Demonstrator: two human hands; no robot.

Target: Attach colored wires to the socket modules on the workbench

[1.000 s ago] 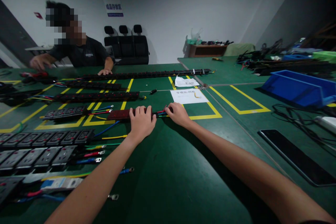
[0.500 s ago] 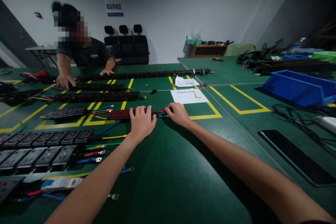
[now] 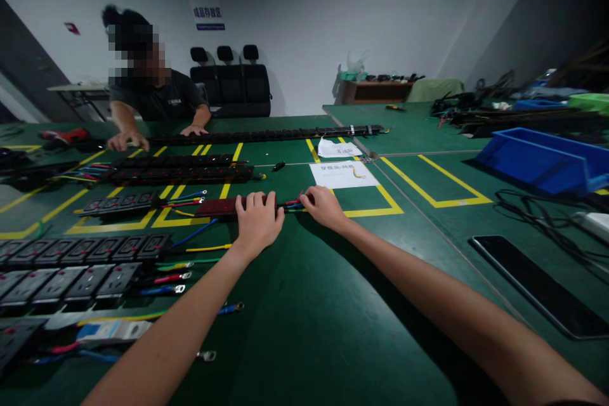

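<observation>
A dark red strip-shaped module (image 3: 216,207) lies across the table in front of me. My left hand (image 3: 259,222) is over its right end, fingers bent across the top and gripping it. Coloured wires (image 3: 291,205), red, blue and green among them, come out of that end. My right hand (image 3: 324,206) pinches these wires between thumb and fingers, a short way right of the module. The wire tips are partly hidden by the fingers. Left of the module sits a black socket strip (image 3: 118,204) whose wires end in ring terminals.
More socket strips (image 3: 85,250) with lugged wires fill the left side. Long black strips (image 3: 266,136) lie farther back, where a co-worker (image 3: 157,101) rests both hands. Paper sheets (image 3: 343,175), a blue bin (image 3: 537,162), black cables and a phone (image 3: 537,285) are to the right.
My hands hold almost the same pose on the module and wires. Across the table, the co-worker's hand on the left has shifted slightly right, and a short black strip there has moved right.
</observation>
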